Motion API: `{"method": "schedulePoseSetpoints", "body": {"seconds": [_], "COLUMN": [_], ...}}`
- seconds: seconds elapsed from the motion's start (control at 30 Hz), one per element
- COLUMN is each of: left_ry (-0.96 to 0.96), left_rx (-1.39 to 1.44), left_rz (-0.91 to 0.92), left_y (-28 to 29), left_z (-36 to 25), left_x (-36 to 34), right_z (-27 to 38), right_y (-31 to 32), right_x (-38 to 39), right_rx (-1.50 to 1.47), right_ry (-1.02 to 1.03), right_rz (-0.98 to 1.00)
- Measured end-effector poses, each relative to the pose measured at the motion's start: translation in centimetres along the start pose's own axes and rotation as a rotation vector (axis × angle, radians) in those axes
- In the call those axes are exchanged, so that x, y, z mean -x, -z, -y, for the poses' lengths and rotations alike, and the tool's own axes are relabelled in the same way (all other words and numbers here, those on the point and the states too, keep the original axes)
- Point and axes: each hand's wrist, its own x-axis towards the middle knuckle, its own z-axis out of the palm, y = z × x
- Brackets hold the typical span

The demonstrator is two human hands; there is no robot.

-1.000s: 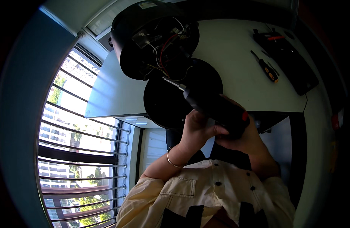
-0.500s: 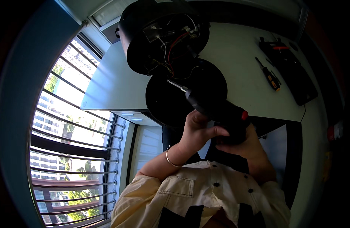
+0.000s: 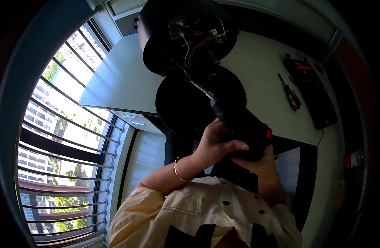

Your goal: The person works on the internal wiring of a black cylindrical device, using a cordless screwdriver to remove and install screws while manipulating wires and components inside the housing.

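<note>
Head view. I have the power drill [image 3: 241, 124] held slantwise before the torso, its bit [image 3: 201, 88] directed up and left across a black round disc [image 3: 177, 111]; whether the tip touches anything cannot be told. The left hand [image 3: 216, 142] is curled against the drill's near side, thumb extended toward its base; the right hand [image 3: 258, 162] is wrapped about the rear and lower part, its fingers largely hidden. Beyond the disc stands an open black appliance housing [image 3: 155, 33], its red wire [image 3: 198, 46] exposed. To the right on the desk [image 3: 262, 78] lie a black-and-yellow screwdriver [image 3: 291, 97] and a dark tool pouch [image 3: 321, 105]. I judge the drill rigid, fairly heavy and not slippery, best gripped at handle and body, clear of the bit; the thin wires look easily snagged.
</note>
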Motion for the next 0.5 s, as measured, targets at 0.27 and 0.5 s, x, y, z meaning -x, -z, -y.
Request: {"method": "schedulePoseSetpoints", "body": {"seconds": [0.27, 0.5], "left_ry": [-0.116, 0.067], "left_rx": [-0.177, -0.038], "left_rz": [0.001, -0.025], "left_y": [0.6, -0.5], "left_z": [1.0, -0.6], "left_x": [-0.4, -0.1], "right_z": [-0.2, -0.3], "right_y": [0.2, 1.6], "right_x": [-0.3, -0.8], "right_rx": [-0.051, -0.151], "right_ry": [-0.017, -0.044], "right_rz": [0.022, 0.169]}}
